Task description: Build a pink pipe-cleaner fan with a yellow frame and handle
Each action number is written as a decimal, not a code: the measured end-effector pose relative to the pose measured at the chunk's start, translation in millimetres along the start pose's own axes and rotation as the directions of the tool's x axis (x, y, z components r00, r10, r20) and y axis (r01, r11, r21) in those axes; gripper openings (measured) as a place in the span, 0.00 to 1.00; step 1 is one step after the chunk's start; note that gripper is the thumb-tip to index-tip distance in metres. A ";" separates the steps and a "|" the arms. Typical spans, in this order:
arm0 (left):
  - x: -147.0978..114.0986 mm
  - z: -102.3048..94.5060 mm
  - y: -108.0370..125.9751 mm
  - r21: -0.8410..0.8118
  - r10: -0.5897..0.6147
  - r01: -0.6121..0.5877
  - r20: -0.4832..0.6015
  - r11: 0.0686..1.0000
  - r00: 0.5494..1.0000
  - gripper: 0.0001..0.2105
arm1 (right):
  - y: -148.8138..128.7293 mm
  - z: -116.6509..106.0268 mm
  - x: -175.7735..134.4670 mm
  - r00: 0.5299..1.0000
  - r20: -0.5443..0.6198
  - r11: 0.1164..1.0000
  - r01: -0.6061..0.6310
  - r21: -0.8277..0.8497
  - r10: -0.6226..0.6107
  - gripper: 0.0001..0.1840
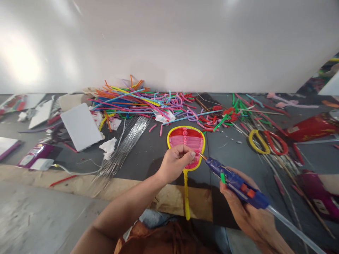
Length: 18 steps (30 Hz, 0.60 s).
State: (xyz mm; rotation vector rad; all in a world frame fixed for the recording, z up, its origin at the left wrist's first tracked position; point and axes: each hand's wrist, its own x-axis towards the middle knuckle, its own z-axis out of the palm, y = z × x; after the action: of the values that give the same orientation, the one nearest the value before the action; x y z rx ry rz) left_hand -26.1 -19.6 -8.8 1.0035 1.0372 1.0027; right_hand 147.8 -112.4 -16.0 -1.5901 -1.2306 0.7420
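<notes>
Lying just below centre frame, the yellow-rimmed fan (183, 140) looks light and bendy, best held by its handle (186, 195). Over it curls the left hand (175, 159), its pinch unclear; the right hand (253, 215) wraps the blue glue gun (235, 184).

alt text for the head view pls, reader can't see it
A right hand holds a blue glue gun, its nozzle near the left hand over a yellow-rimmed fan. Colourful pipe cleaners lie behind; scissors lie right.
</notes>
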 end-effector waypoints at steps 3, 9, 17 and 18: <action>-0.1 -0.2 -1.0 -0.010 -0.004 0.004 0.006 1.000 1.000 0.19 | 3.4 -1.6 6.1 0.996 0.064 0.997 0.070 -0.029 -0.068 0.19; -0.1 0.0 -1.5 -0.024 -0.010 0.010 0.003 1.000 1.000 0.20 | 15.8 -3.6 10.6 0.988 0.040 0.987 0.149 -0.053 -0.147 0.19; 0.3 -0.1 -2.2 -0.022 -0.005 0.005 0.015 1.000 1.000 0.21 | 12.9 -1.6 7.5 0.997 0.008 0.997 0.079 -0.001 -0.079 0.20; 0.3 -0.3 -2.5 -0.018 -0.003 0.003 0.016 1.000 1.000 0.20 | 12.8 -2.2 7.3 0.997 0.009 0.997 0.078 -0.015 -0.078 0.20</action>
State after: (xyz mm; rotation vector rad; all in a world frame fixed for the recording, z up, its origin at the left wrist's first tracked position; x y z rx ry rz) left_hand -25.9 -19.8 -11.3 0.9935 1.0146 0.9987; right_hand 156.6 -106.6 -26.5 -1.5435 -1.2999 0.6923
